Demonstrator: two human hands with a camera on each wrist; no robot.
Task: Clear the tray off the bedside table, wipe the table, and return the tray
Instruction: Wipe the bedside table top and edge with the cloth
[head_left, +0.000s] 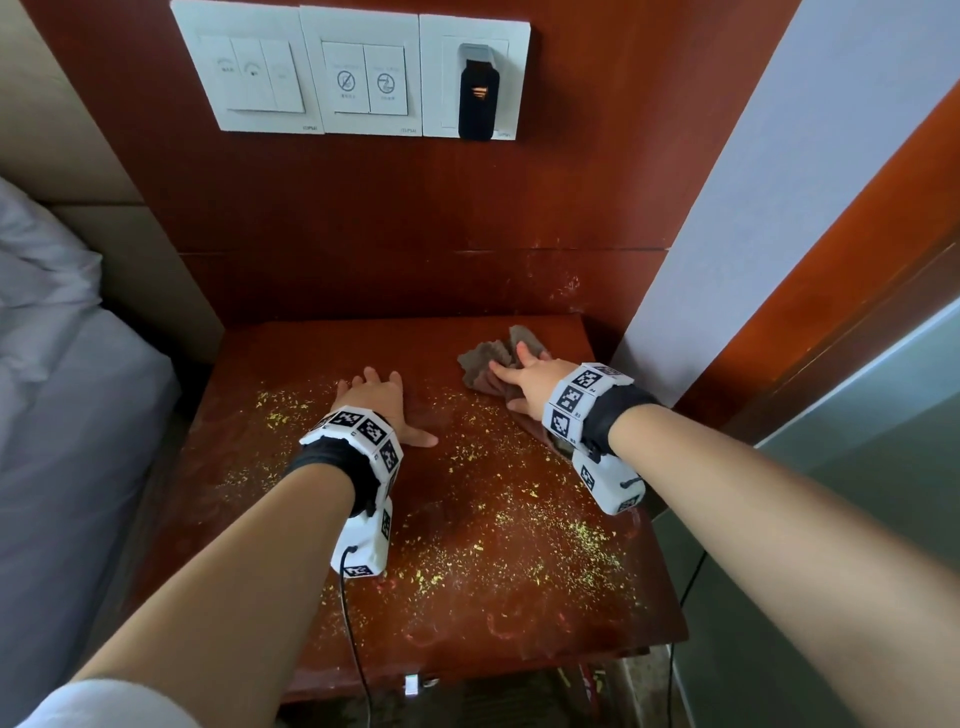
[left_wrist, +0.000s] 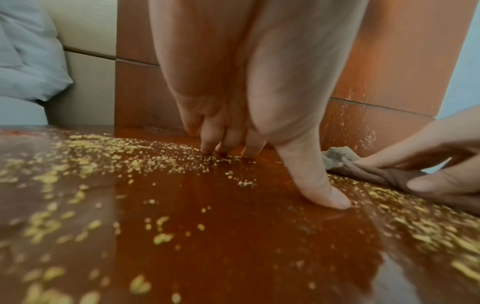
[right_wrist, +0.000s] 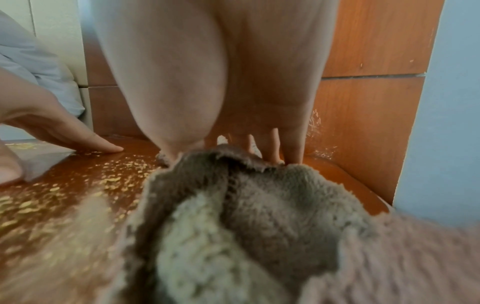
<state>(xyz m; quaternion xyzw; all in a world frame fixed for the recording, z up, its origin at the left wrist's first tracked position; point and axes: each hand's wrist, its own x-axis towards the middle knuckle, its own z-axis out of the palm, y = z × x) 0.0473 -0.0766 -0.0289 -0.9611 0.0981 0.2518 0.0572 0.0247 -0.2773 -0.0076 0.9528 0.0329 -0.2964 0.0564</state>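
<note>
The reddish wooden bedside table (head_left: 467, 613) is strewn with yellow crumbs (head_left: 582, 535). My left hand (head_left: 379, 405) lies flat on the tabletop left of centre, fingers spread and straight; its fingertips (left_wrist: 250, 152) and thumb (left_wrist: 327, 195) press the wood. My right hand (head_left: 524, 376) presses a crumpled grey-brown cloth (head_left: 488, 358) onto the far right part of the table with straight fingers. The cloth (right_wrist: 259, 216) fills the right wrist view, and its folds (left_wrist: 376, 174) lie under my right fingers. No tray is in view.
A wood-panelled wall (head_left: 415, 218) rises behind the table with white switch plates (head_left: 311, 73) and a black card holder (head_left: 478, 98). The bed and pillow (head_left: 47, 322) lie at the left. A pale wall (head_left: 779, 182) and door frame (head_left: 857, 291) stand at the right.
</note>
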